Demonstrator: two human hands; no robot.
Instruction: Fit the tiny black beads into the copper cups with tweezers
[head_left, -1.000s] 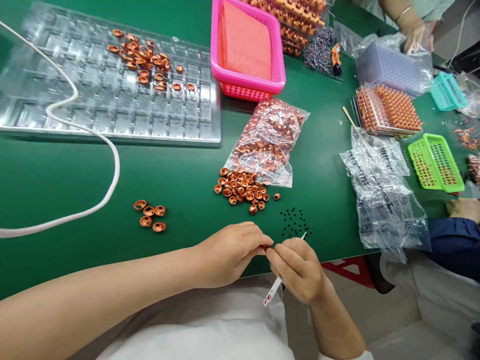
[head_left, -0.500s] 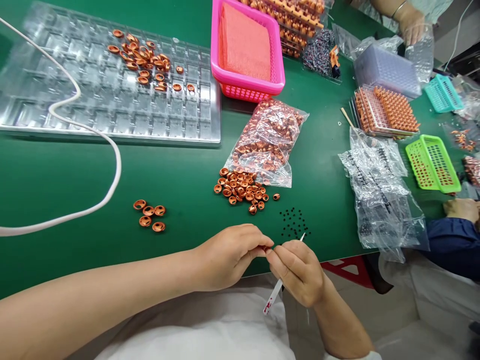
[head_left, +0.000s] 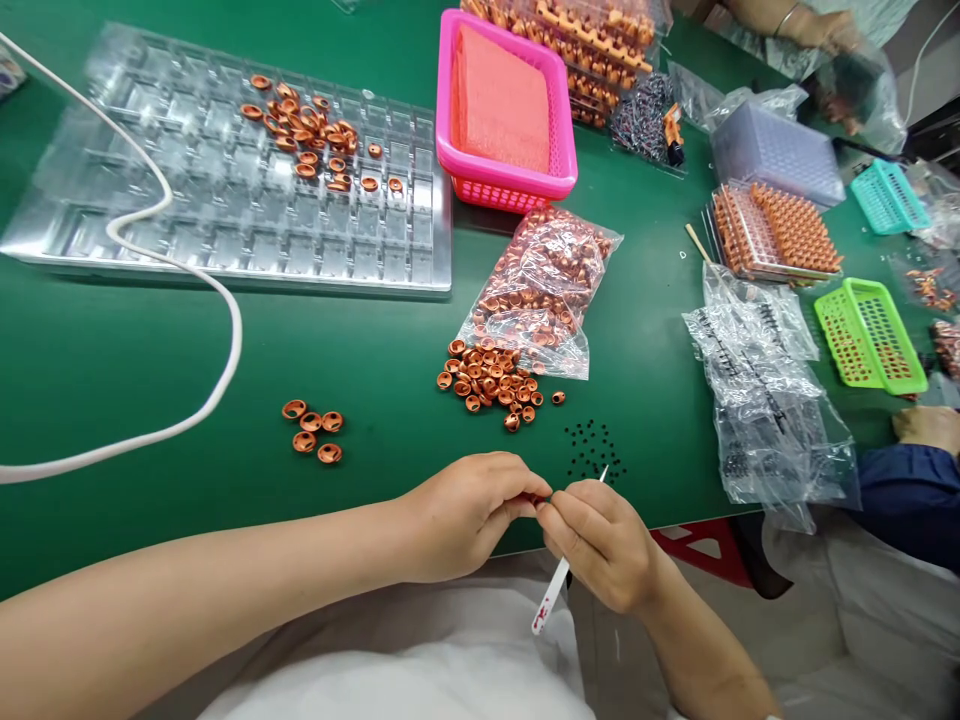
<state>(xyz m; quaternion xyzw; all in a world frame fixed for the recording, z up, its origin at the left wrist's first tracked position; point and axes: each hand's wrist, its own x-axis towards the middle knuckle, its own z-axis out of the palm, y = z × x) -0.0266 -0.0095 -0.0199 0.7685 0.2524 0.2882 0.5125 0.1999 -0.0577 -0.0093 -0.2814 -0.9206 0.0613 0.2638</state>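
Note:
My left hand (head_left: 476,510) pinches a small copper-coloured cup (head_left: 538,498) between thumb and fingertips, and most of that piece is hidden. Against it press the thumb and forefinger of my right hand (head_left: 611,545). White tweezers (head_left: 552,594) lie through my right fist, point up and red-flecked end down. Just beyond, tiny black discs (head_left: 592,445) are scattered on the green table (head_left: 360,350). A heap of copper-coloured cups (head_left: 491,385) spills from a clear plastic bag (head_left: 547,275). Several more cups (head_left: 311,422) sit apart on the left.
A clear compartment tray (head_left: 225,235) with a pile of cups stands back left, crossed by a white cable (head_left: 225,380). Behind are a pink basket (head_left: 566,150), orange part stacks and plastic bags (head_left: 757,390). A green basket (head_left: 870,340) and co-workers' hands and a sleeve (head_left: 907,500) are right.
The view has shifted slightly, so things on the table appear a little further right and lower. Both hands keep the same hold. A co-worker's hand at the back has moved around a plastic bag.

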